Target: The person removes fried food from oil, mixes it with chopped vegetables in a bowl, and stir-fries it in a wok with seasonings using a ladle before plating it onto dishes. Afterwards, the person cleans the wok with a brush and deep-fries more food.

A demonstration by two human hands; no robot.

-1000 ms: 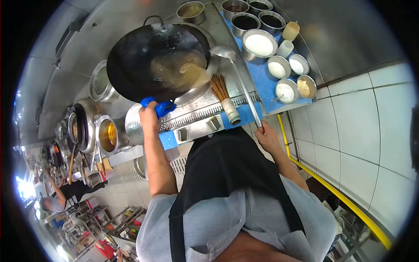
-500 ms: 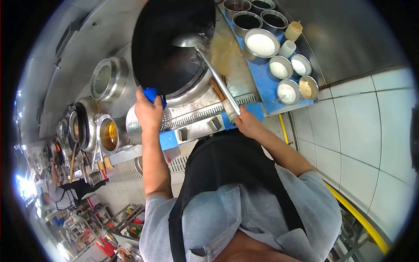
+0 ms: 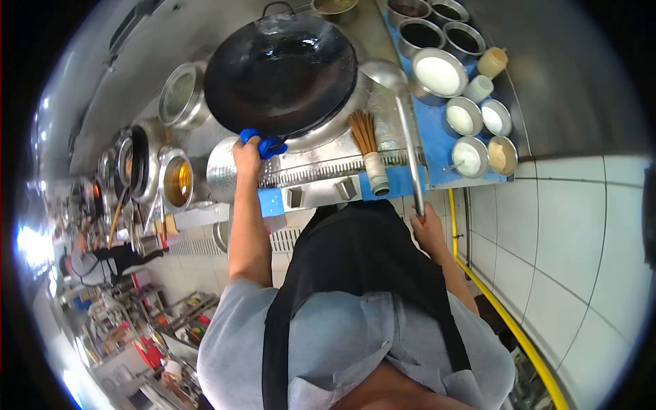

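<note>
My left hand (image 3: 247, 157) is closed around the near handle of a large black wok (image 3: 273, 89), with a blue cloth (image 3: 268, 146) bunched at the grip. The wok sits on the stove ring, and its dark inside looks wet and shiny. In my right hand (image 3: 428, 229) is the end of a long-handled metal ladle (image 3: 407, 137). The ladle's bowl (image 3: 383, 73) lies to the right of the wok, over the steel stove top. Between wok and ladle, a bamboo wok brush (image 3: 369, 147) with a wrapped handle lies at the stove's front edge.
Bowls of white powder (image 3: 439, 74), dark sauces (image 3: 421, 35) and squeeze bottles (image 3: 492, 63) stand on a blue cloth at right. A perforated strainer (image 3: 222, 171) and a pot of amber liquid (image 3: 176, 183) are at left. Farther left, another person (image 3: 96, 263) stands. A yellow pipe (image 3: 519, 328) runs along the tiled wall.
The wok has come down from a steep tilt to a flatter position on the ring. The ladle has left the wok and moved right, my right hand shifting down and right. The brush is now uncovered.
</note>
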